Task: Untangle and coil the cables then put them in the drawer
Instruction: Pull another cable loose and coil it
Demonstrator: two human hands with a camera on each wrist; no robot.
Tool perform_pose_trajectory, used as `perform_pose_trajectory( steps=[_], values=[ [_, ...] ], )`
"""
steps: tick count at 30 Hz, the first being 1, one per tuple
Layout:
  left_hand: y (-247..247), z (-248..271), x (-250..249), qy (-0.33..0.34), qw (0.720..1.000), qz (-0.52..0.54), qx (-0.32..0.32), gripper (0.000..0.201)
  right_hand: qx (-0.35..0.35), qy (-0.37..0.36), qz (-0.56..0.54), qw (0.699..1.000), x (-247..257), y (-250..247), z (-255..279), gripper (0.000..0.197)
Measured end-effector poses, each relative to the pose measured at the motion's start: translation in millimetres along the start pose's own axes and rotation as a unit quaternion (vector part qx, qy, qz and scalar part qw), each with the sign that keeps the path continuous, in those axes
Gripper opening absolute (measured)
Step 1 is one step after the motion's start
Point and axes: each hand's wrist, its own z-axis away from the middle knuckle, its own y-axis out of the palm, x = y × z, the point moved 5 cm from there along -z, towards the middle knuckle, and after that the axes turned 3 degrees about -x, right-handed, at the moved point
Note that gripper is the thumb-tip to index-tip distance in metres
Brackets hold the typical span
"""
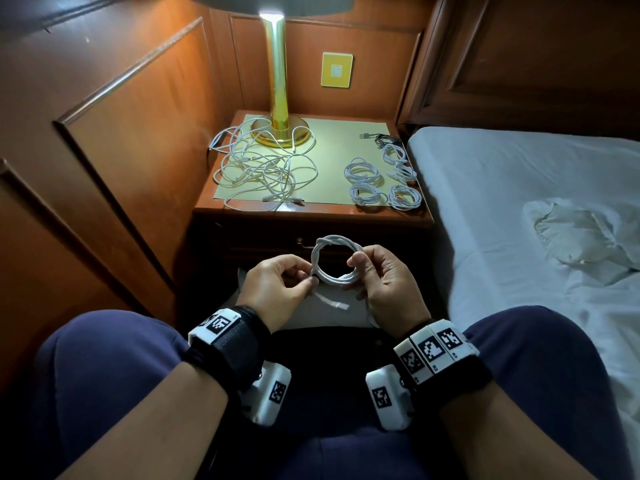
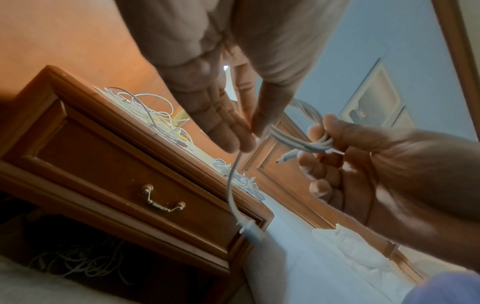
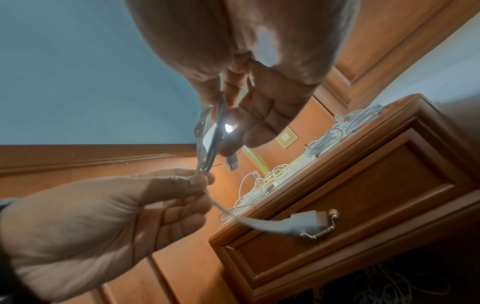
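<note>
Between my knees I hold a white cable wound into a small coil (image 1: pixel 334 259), in front of the nightstand's closed drawer (image 2: pixel 116 174). My right hand (image 1: pixel 358 275) grips the coil's right side, fingers curled round the strands (image 2: pixel 298 142). My left hand (image 1: pixel 311 280) pinches the cable at the coil's lower left. The loose tail with its plug (image 1: pixel 337 304) hangs below. A tangle of white cables (image 1: pixel 263 168) lies on the nightstand's left half. Several coiled cables (image 1: pixel 381 178) lie on its right half.
A gold lamp (image 1: pixel 278 98) stands at the back of the nightstand top (image 1: pixel 332 161). The drawer has a metal bail handle (image 2: pixel 163 202). More loose cables (image 2: pixel 78 265) lie in the dark space under the drawer. The bed (image 1: pixel 519 202) is at right, wood panelling at left.
</note>
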Motion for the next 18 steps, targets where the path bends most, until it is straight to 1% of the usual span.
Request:
perform_pose_trajectory(
  steps=[3,5,7,9,10,12,15,18],
  values=[
    [0.0,0.4,-2.1,-0.014,0.999,0.03,-0.013,0.012,0.019,0.001,-0.012,1.0,4.1,3.7,2.7,0.017],
    [4.2,3.0,-6.1,-0.048,0.991,0.122,-0.007,0.013,0.029,0.01,-0.015,0.999,4.0,4.4,2.7,0.017],
    [9.3,5.7,-8.5,-0.083,0.971,0.222,0.009,0.012,0.04,0.02,-0.023,0.999,3.1,4.8,2.7,0.017],
    [11.1,7.0,-8.9,-0.089,0.96,0.266,0.005,0.02,0.052,0.032,-0.031,0.998,3.1,5.8,3.5,0.018],
    [11.2,6.8,-8.3,-0.09,0.959,0.268,-0.001,0.025,0.06,0.038,-0.031,0.997,3.7,6.8,4.2,0.018],
    [11.1,6.2,-7.4,-0.09,0.961,0.262,-0.011,0.023,0.073,0.053,-0.025,0.996,3.8,8.9,5.4,0.019],
    [14.0,5.7,-6.8,-0.087,0.958,0.273,0.007,0.021,0.069,0.075,-0.002,0.995,1.4,9.1,5.9,0.023],
    [14.4,6.1,-10.2,-0.057,0.96,0.271,0.034,0.025,0.054,0.097,0.001,0.994,0.0,6.6,5.8,0.027]
  ],
)
